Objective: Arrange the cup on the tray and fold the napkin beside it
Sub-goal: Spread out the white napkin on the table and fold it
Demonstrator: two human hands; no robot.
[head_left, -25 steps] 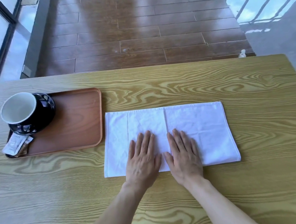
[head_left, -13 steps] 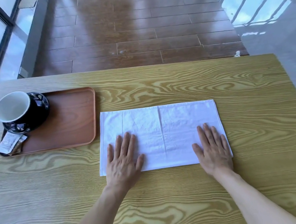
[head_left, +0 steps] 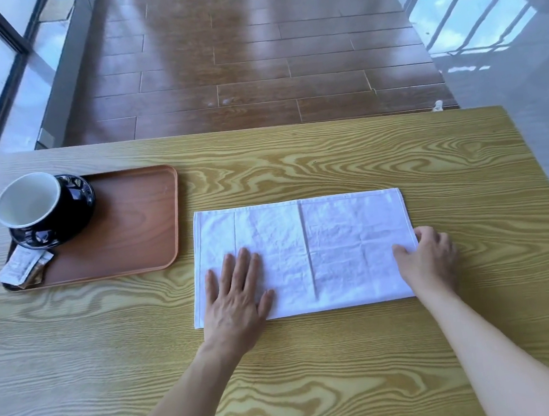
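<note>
1. Two hands are on the white napkin (head_left: pixel 304 255), which lies flat on the desk (head_left: pixel 350 385), just beside the right side of the tray (head_left: pixel 142 240).
2. The left hand (head_left: pixel 234 295) lies flat on the near left part of the napkin. Its fingers (head_left: pixel 238 265) are straight and spread wide. I think it presses down so the cloth does not slide.
3. The right hand (head_left: pixel 428 256) is at the near right edge of the napkin. Its fingers are curled, and the thumb and fingertips seem to pinch the edge there. I think it holds that edge so it can lift it and fold it over to the left.
4. The napkin looks like a long shape, wider than it is deep. It is soft and a bit wrinkly. It has crease lines running from far to near, one near the middle and one closer to the left. A thin hem runs along the right edge.
5. The cup (head_left: pixel 34 204) is black outside and white inside. It sits on a dark saucer (head_left: pixel 78 206) at the far left corner of the tray, so that part of the job looks done.
6. Some small packets (head_left: pixel 24 268) lie on the tray just in front of the saucer.
7. The fold is not yet made. The cloth is thin, so it may slip if the flat hand lets go.
</note>
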